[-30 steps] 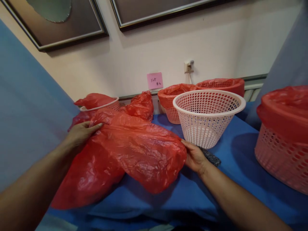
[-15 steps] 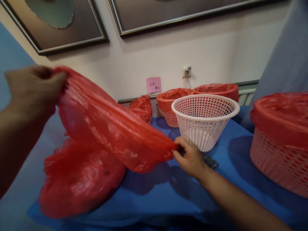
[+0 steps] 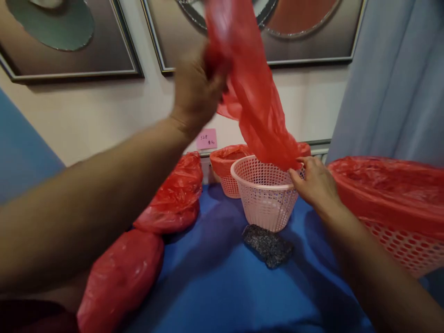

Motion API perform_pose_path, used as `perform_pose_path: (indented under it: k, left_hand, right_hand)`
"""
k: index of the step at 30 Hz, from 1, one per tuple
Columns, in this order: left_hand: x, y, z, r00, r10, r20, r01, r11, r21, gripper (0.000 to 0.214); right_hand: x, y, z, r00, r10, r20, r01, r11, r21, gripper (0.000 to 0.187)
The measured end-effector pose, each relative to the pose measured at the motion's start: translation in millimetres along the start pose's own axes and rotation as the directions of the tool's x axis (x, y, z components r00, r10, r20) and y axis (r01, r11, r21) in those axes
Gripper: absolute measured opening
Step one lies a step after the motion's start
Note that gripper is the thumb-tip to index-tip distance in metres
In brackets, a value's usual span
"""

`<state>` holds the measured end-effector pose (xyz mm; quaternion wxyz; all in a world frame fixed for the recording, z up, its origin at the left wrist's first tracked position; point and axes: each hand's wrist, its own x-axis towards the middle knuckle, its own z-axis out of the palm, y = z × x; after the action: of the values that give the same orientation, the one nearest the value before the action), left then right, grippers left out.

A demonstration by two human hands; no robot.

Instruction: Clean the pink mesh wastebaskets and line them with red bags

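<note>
A thin red plastic bag (image 3: 256, 101) stretches between my two hands. My left hand (image 3: 199, 88), raised before the wall and blurred, grips its upper part. My right hand (image 3: 315, 182) pinches its lower end at the right rim of a pale pink perforated basket (image 3: 268, 203). The bag's lower end hangs over that basket's opening and covers part of the back rim. No lining shows inside the basket. Just in front of it, a dark speckled lump (image 3: 268, 245), like a stone, lies on the blue cloth.
A large basket lined with a red bag (image 3: 388, 194) stands at the right. Behind is a smaller lined basket (image 3: 229, 159). Filled red bags (image 3: 121, 277) lie at the left on the blue-covered table (image 3: 194, 286). Framed pictures and a pink note (image 3: 207, 138) are on the wall.
My left hand has swung up and right with the red bag. My right hand has moved right and up to the unlined basket's rim. The view has shifted, baring the dark lump.
</note>
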<state>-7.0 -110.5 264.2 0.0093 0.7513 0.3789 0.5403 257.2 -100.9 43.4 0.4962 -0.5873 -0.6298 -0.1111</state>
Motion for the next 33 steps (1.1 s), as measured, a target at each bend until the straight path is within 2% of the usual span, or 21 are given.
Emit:
perform_pose_path:
  k: [2, 4, 6, 11, 13, 15, 19, 22, 24, 27, 30, 33]
  left_hand:
    - [-5.4, -9.6, 34.2, 0.969, 0.222, 0.109, -0.235, 0.964, 0.126, 0.027]
    - [-19.2, -24.4, 62.2, 0.934, 0.251, 0.256, -0.291, 0.948, 0.132, 0.027]
    - [-32.7, -36.3, 78.9, 0.887, 0.234, 0.399, -0.294, 0.951, 0.098, 0.027]
    - [-45.9, -38.4, 85.1, 0.719, 0.171, 0.673, -0.208, 0.978, -0.026, 0.026]
    - [-49.6, -37.3, 87.1, 0.647, 0.154, 0.746, -0.245, 0.969, 0.013, 0.018]
    - [-55.6, -38.9, 91.8, 0.609, 0.119, 0.784, -0.316, 0.943, 0.103, 0.013]
    - [-68.8, -42.4, 97.3, 0.617, 0.11, 0.779, -0.411, 0.89, 0.2, 0.017]
    - [-75.8, -41.6, 90.8, 0.578, 0.187, 0.794, -0.469, 0.873, 0.135, 0.026]
    - [-80.4, -42.6, 83.9, 0.563, 0.231, 0.793, -0.492, 0.865, 0.097, 0.03]
    - [-88.8, -49.9, 74.6, 0.585, 0.291, 0.757, -0.509, 0.859, 0.063, 0.033]
    - [-98.6, -61.7, 68.0, 0.606, 0.331, 0.724, -0.526, 0.849, 0.052, 0.043]
    - [-109.0, -74.0, 63.4, 0.646, 0.322, 0.692, -0.56, 0.817, 0.142, 0.035]
  right_hand:
    - [-12.8, 6.0, -2.6, 0.997, -0.044, -0.057, 0.046, 0.999, 0.029, 0.036]
    - [-19.6, 8.6, -8.5, 0.991, -0.089, -0.105, 0.098, 0.991, 0.086, 0.033]
    - [-19.5, 8.0, -16.9, 0.98, -0.125, -0.156, 0.149, 0.977, 0.153, 0.029]
    - [-2.9, -6.6, -37.8, 0.928, -0.18, -0.328, 0.265, 0.934, 0.239, 0.035]
    - [3.6, -13.8, -38.6, 0.908, -0.257, -0.33, 0.334, 0.921, 0.202, 0.046]
    - [8.4, -18.8, -33.2, 0.901, -0.341, -0.266, 0.387, 0.911, 0.141, 0.061]
    - [14.7, -20.6, -18.4, 0.906, -0.396, -0.147, 0.397, 0.917, -0.021, 0.079]
    - [18.0, -19.6, -17.6, 0.881, -0.452, -0.143, 0.44, 0.891, -0.111, 0.077]
    - [18.7, -19.0, -21.0, 0.844, -0.523, -0.12, 0.509, 0.851, -0.131, 0.068]
    - [15.5, -15.8, -25.1, 0.801, -0.596, -0.049, 0.586, 0.799, -0.138, 0.04]
    - [5.2, -6.5, -24.9, 0.81, -0.586, -0.023, 0.572, 0.799, -0.184, 0.018]
    - [-13.5, 7.9, -22.1, 0.831, -0.556, -0.024, 0.535, 0.81, -0.238, 0.013]
